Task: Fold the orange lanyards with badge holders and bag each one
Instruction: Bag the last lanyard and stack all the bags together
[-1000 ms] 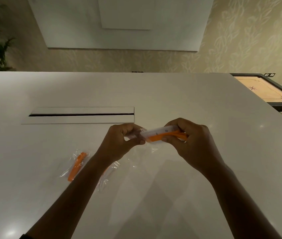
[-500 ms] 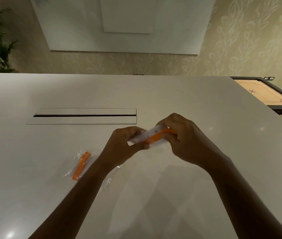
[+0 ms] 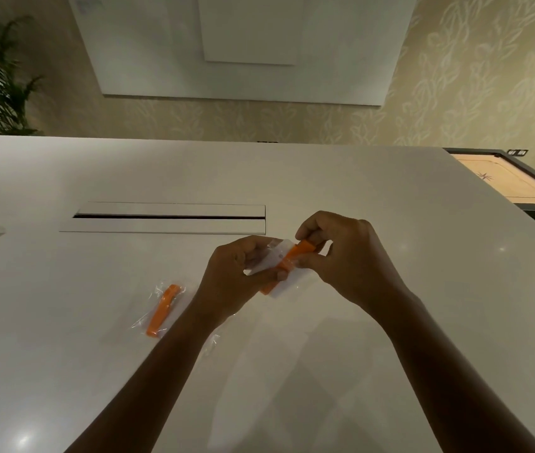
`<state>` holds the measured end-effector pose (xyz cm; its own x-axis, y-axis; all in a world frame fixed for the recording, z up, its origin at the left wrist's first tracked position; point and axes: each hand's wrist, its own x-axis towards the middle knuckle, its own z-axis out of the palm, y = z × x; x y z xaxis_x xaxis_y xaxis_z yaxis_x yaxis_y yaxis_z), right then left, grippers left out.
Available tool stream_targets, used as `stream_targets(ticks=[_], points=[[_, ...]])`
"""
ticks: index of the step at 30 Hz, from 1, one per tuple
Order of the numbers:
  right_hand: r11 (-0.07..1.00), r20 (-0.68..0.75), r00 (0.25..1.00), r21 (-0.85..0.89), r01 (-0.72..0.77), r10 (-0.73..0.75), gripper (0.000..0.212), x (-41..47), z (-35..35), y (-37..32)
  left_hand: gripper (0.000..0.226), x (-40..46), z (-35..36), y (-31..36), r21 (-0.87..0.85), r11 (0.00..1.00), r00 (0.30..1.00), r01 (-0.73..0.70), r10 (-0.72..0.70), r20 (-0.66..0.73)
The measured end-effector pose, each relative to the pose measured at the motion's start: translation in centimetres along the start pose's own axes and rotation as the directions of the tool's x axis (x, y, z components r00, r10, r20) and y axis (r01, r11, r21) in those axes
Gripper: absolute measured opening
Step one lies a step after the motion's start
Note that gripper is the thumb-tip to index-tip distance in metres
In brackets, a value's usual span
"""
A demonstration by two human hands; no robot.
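The folded lanyard (image 3: 294, 259) now tilts steeply, no longer level, pinched between both hands: left hand (image 3: 236, 276) curled on its clear bag end, right hand (image 3: 348, 256) gripping the orange end. Beneath them lies the white counter (image 3: 390, 322), a bagged lanyard (image 3: 161, 310) just left of the left wrist.

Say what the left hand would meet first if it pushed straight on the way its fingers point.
Probably the right hand: the left hand points right along the folded lanyard both grip, though depth is unclear.
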<state>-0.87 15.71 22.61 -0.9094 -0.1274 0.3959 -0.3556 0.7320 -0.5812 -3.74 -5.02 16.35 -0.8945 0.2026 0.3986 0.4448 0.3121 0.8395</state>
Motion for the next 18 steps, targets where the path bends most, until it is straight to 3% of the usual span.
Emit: stream_targets(ticks=[8, 18], points=[[1.0, 0.085, 0.996, 0.005, -0.002, 0.002, 0.011, 0.1, -0.1, -0.9, 0.052, -0.8, -0.5, 0.8, -0.06, 0.998, 0.999, -0.022, 0.02, -0.037], [0.995, 0.118, 0.988, -0.001, -0.099, 0.099, 0.025, 0.3, 0.3, -1.3, 0.05, -1.8, -0.4, 0.1, -0.058, 0.998, 0.998, 0.001, -0.005, -0.057]])
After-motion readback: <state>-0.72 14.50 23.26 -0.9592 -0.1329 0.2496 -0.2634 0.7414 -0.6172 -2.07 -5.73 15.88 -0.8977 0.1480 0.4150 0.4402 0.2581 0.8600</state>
